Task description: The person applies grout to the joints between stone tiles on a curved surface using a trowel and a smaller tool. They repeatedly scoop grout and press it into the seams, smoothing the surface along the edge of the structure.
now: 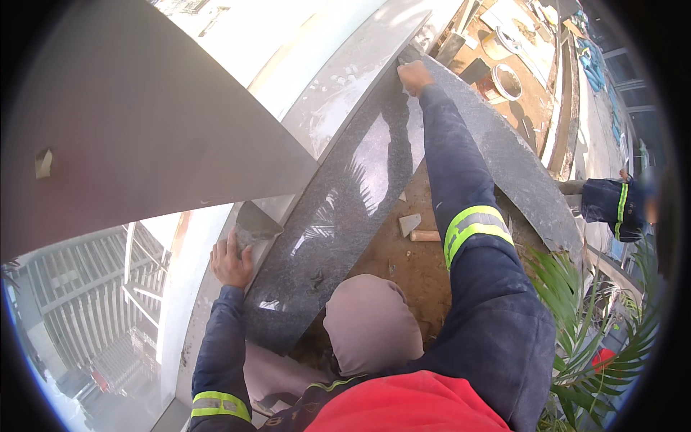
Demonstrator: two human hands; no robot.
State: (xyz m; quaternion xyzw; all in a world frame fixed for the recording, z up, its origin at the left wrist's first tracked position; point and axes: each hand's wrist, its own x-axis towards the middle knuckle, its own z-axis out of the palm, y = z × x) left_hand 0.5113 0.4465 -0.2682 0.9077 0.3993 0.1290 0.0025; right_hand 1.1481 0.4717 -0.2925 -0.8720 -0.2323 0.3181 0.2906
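Far left, big grey panel (pixel 158 129) slants over the work, near the pale ledge (pixel 191 338). Left hand (pixel 232 261) is at the ledge, fingers moderately spread, thumb apart, against a dark stone block (pixel 257 223); looks like contact, not a full grasp. For good work here, probably press flat and even, fingertips out from under any edge.

Centre: the polished dark slab (pixel 317 237), the piece being worked, lies diagonally along the ledge, from near the left hand up to the right hand. Glossy, with reflections; likely slippery and heavy, and its edges may chip if knocked. Best to keep its long edge parallel to the ledge and shift both ends together, in small nudges. The person's knee (pixel 374 317) is beside it; I'd keep that off the slab.

Below the slab on the dirt, a pale chip (pixel 409 224) and a wooden handle (pixel 425 235) lie side by side; better clear of the feet.

Right hand (pixel 415 77) is curled narrow at the slab's far end, arm stretched long. Cannot tell if it grips the slab's edge or a small dark piece there. Long reach means weak leverage; leaning closer would help.

Right: second grey slab (pixel 504 122), dull and dusty, angles away; avoid bumping it. Beyond, a white-rimmed bucket (pixel 506 83); far right, a co-worker's sleeve (pixel 608 205).
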